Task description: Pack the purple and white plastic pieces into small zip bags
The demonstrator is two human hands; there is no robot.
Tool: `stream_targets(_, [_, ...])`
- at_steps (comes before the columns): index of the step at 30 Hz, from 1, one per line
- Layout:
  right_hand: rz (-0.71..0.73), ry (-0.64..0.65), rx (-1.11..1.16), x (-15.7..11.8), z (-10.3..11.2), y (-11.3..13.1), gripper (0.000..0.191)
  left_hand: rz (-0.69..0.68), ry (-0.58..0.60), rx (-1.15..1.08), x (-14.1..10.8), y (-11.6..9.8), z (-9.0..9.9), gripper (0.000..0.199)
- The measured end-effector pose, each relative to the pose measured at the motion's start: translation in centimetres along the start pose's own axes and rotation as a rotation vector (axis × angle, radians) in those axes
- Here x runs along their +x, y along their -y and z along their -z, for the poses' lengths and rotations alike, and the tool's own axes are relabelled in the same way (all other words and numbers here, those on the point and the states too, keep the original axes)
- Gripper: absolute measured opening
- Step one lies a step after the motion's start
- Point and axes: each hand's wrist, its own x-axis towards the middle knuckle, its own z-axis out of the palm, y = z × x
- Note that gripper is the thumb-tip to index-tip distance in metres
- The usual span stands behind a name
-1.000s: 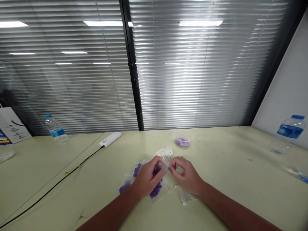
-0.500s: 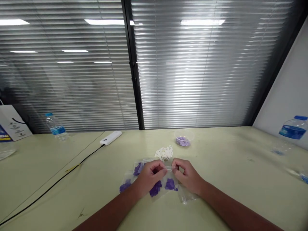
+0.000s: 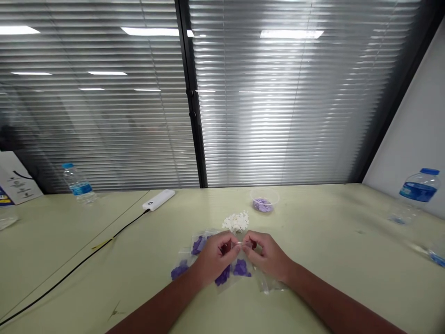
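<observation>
A small clear zip bag (image 3: 241,267) with purple pieces in its bottom hangs between my hands. My left hand (image 3: 216,255) pinches its top edge between thumb and forefinger. Close beside it, my right hand (image 3: 266,254) pinches the same edge from the other side. Under and left of my left hand lie more clear bags of purple pieces (image 3: 180,269), one of them partly hidden by the hand. A flat clear bag (image 3: 268,283) lies below my right hand. Just beyond my fingertips is a heap of small white pieces (image 3: 236,221).
A round clear tub (image 3: 264,198) with light purple bits stands behind the white heap. A white power bank (image 3: 159,200) with a black cable (image 3: 74,264) lies to the left. Water bottles (image 3: 79,184) stand at both sides, and a window with blinds borders the table's back.
My right hand has moved slightly left, so the fingertips of both hands are closer together along the bag's top edge. The left hand keeps its pinch.
</observation>
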Motion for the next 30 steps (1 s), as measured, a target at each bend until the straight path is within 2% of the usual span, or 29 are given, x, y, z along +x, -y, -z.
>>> stream_targets(3, [-0.017, -0.041, 0.015, 0.1, 0.2, -0.1, 0.014, 0.014, -0.063, -0.016, 0.2, 0.0, 0.1, 0.026])
stream_targets(5, [-0.025, -0.064, 0.013, 0.1, 0.3, -0.1, 0.016, 0.013, -0.064, -0.010, 0.3, 0.0, 0.2, 0.027])
stream_targets(9, [-0.017, -0.032, -0.002, 0.1, 0.3, 0.1, 0.020, -0.010, -0.028, 0.018, 0.2, -0.1, 0.1, 0.027])
stream_targets(13, [-0.025, -0.035, -0.023, 0.1, 0.2, 0.2, 0.021, 0.007, -0.084, 0.028, 0.3, -0.4, 0.2, 0.025])
stream_targets(18, [0.002, -0.249, -0.148, 0.5, 0.4, -0.5, 0.015, -0.007, -0.197, 0.000, 0.7, 0.0, 0.5, 0.025])
stream_targets(20, [0.020, -0.283, -0.187, 0.6, 0.6, -0.6, 0.018, -0.038, -0.223, -0.024, 0.7, 0.3, 0.6, 0.026])
stream_targets(26, [0.085, -0.130, -0.169, 0.3, 0.5, 0.4, 0.024, -0.130, -0.221, 0.084, 0.4, 0.4, 0.4, 0.022])
stream_targets(30, [0.080, -0.097, -0.135, -0.1, 0.3, 0.7, 0.033, -0.312, -0.193, 0.155, 0.1, 0.1, 0.3, 0.022])
